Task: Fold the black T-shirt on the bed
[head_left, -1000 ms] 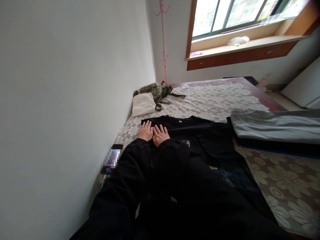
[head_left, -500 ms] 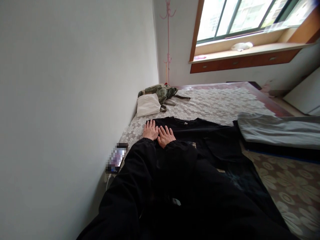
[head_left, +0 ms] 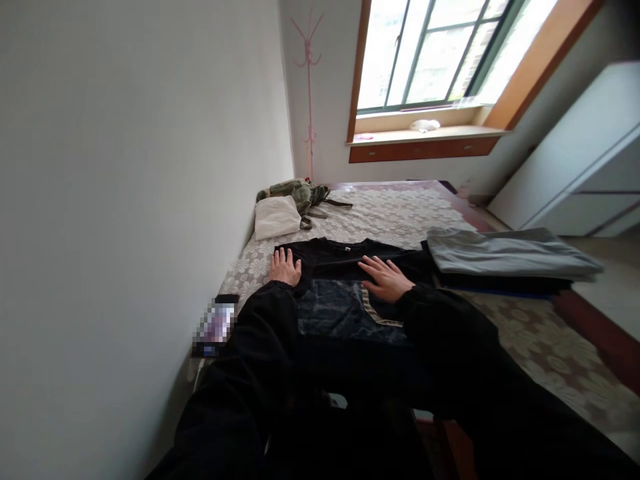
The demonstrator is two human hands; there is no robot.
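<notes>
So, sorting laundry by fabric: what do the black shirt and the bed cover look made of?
The black shirt looks like soft matte knit, probably cotton: it lies limp and flat under both hands. The bed cover seems a thin woven or lace-like cloth with a raised flower pattern.

Head camera, looking forward and down along the arms

One view only, tilted: it faces across the bed (head_left: 400,213) toward the window (head_left: 430,53), with the wall close on the left and the black-sleeved forearms filling the near foreground.

wall (head_left: 125,167) close left, folded pile (head_left: 505,257) blocking right
</notes>
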